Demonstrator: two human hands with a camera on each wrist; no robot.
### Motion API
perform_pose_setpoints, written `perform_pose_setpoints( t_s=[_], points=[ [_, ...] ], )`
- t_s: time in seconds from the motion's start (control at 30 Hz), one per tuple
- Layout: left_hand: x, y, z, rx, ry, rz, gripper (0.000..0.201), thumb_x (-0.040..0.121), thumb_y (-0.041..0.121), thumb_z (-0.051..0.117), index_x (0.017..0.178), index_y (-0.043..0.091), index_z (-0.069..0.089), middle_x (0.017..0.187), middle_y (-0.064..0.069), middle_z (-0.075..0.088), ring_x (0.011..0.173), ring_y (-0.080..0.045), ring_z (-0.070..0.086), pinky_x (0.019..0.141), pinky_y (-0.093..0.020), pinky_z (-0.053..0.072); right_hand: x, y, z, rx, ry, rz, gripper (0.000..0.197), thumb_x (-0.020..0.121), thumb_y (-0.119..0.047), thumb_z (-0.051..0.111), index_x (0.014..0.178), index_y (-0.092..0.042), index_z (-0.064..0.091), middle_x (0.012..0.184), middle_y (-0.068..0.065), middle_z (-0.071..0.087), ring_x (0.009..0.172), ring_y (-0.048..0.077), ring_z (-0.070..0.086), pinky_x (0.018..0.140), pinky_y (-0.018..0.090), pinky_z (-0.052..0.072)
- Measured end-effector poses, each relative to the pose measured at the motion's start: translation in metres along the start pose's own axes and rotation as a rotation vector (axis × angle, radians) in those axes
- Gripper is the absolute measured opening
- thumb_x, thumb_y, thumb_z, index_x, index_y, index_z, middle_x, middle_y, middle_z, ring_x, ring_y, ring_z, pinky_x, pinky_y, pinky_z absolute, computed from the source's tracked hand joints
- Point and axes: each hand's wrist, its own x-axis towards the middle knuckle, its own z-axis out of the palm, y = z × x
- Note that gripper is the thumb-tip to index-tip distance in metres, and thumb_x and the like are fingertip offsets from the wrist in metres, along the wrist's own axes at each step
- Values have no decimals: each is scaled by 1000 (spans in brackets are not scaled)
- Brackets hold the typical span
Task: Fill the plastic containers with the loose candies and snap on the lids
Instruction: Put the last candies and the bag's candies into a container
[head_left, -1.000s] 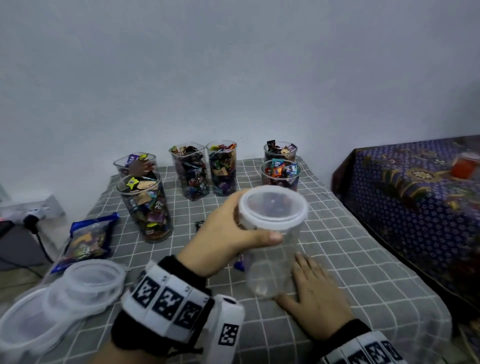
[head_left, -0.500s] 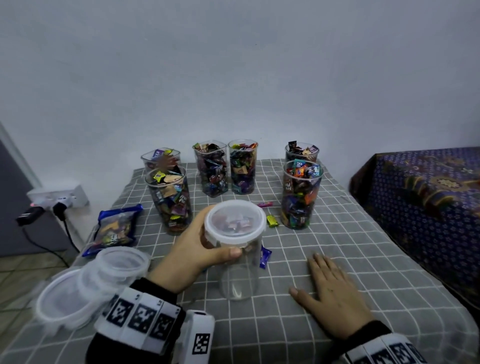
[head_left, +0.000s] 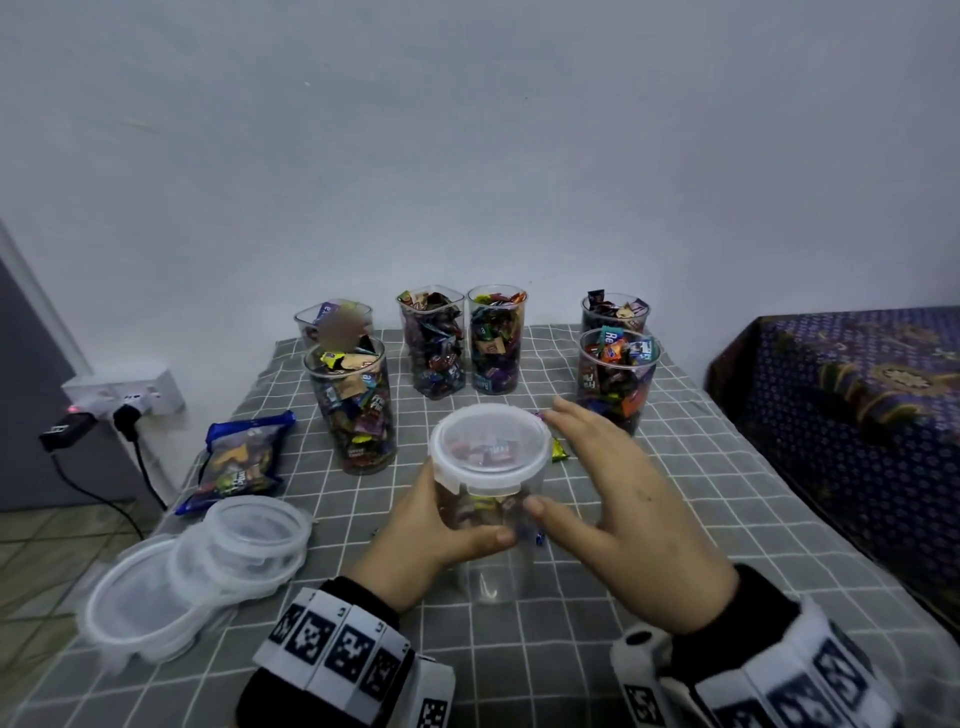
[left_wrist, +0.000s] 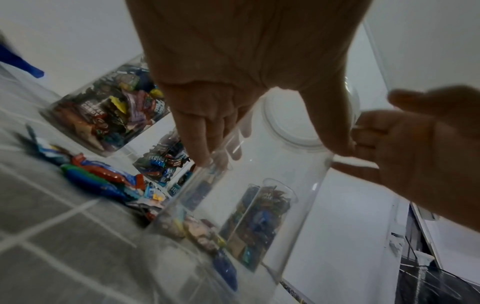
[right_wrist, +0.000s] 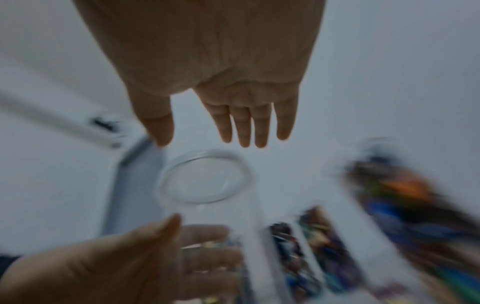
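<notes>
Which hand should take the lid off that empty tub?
The right hand, probably. The left hand already grips the clear container by its side, steadying it. The right hand is open with straight fingers beside the lid, holding nothing.

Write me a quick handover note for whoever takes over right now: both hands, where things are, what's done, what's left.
Left hand grips the lidded empty container standing on the table.
Right hand open beside it, holding nothing.
Done: six containers at the back filled with candies, none lidded.
Spare lids stacked at left; loose candies behind the held container.
Left: fill this container, snap lids on all.
</notes>
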Motion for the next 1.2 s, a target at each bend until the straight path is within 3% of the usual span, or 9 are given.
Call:
perform_pose_setpoints(
  t_s=[0.07,0.17,0.3,0.43,0.6,0.9,1.07,1.2],
  points=[
    [0,0,0,19,11,26,90,52,19,86,131,20,42,118,10,65,109,-3,61,83,-14,47,15,-10,9,-139,-19,-114,65,76,-47,48,132,-13,50,140,3,47,131,14,39,110,31,28],
    [2,0,0,81,30,61,91,53,23,82,134,17,42,121,7,64,110,-3,60,87,-18,49,28,-20,21,-287,-56,-161,62,67,-42,44,117,-10,61,128,8,60,119,24,55,103,40,38],
    [6,-1,-1,172,34,86,89,58,27,82,137,20,40,128,8,59,118,-6,56,100,-32,45,31,-19,29,-288,23,-165,59,65,-42,43,107,-10,68,118,6,66,112,22,61,97,35,47],
    [6,0,-1,182,22,80,91,59,29,83,138,24,38,128,10,59,119,-6,54,100,-31,45,29,-11,37,-262,127,-191,53,72,-43,50,106,-7,69,116,7,67,111,23,61,101,31,37],
    [6,-5,-1,192,46,75,92,56,35,85,136,27,41,126,9,60,118,-8,56,101,-41,44,30,-4,46,-319,204,-267,49,75,-42,55,103,-4,69,112,10,68,108,26,63,99,36,39],
    [5,-6,-1,149,54,71,89,51,33,84,131,23,46,117,11,65,109,-2,60,89,-19,48,33,-1,51,-362,295,-313,48,77,-45,57,94,-3,72,103,11,71,100,26,67,85,40,54],
    [6,-12,-1,137,25,31,78,52,35,80,120,5,56,105,0,69,97,-6,65,75,-17,49,39,-7,55,-350,358,-267,49,81,-52,56,86,-6,72,96,8,73,93,24,68,88,32,49],
    [5,-7,-1,113,47,32,78,56,21,81,127,12,51,113,3,67,102,-4,63,77,-16,49,37,-11,57,-274,351,-208,39,73,-44,64,87,-8,70,98,6,71,98,23,66,95,30,44]
  ],
)
